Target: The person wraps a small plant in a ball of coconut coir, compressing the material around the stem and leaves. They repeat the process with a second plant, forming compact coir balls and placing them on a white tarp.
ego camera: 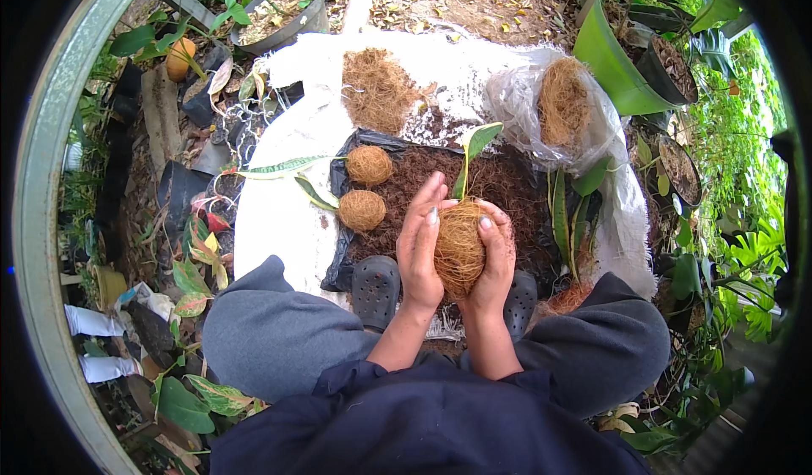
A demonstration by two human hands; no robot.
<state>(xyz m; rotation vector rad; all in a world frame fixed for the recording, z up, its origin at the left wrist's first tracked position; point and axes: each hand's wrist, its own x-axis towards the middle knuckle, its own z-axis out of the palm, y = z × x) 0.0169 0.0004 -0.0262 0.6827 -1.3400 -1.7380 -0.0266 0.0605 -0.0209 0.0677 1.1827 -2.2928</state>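
Between my cupped palms is a ball of brown coconut fibre (459, 253), with a yellow-edged snake plant leaf (472, 151) rising from its top. My left hand (421, 246) wraps its left side, and my right hand (499, 250) grips the right side with the thumb on its face. Below the hands spreads dark brown crumbly potting medium (406, 177) on a black plastic sheet (339, 265). Two finished-looking fibre balls, an upper one (370, 165) and a lower one (361, 210), rest at the sheet's left edge, with snake plant leaves (285, 168) pointing left from them.
A white woven sack (279, 234) lies under everything. Loose coconut fibre (375, 91) sits at the back, and more fibre (563, 104) is in a clear plastic bag (517, 104). Loose snake plant leaves (559, 221) lie right. A green pot (612, 62) and a black pot (285, 21) stand behind.
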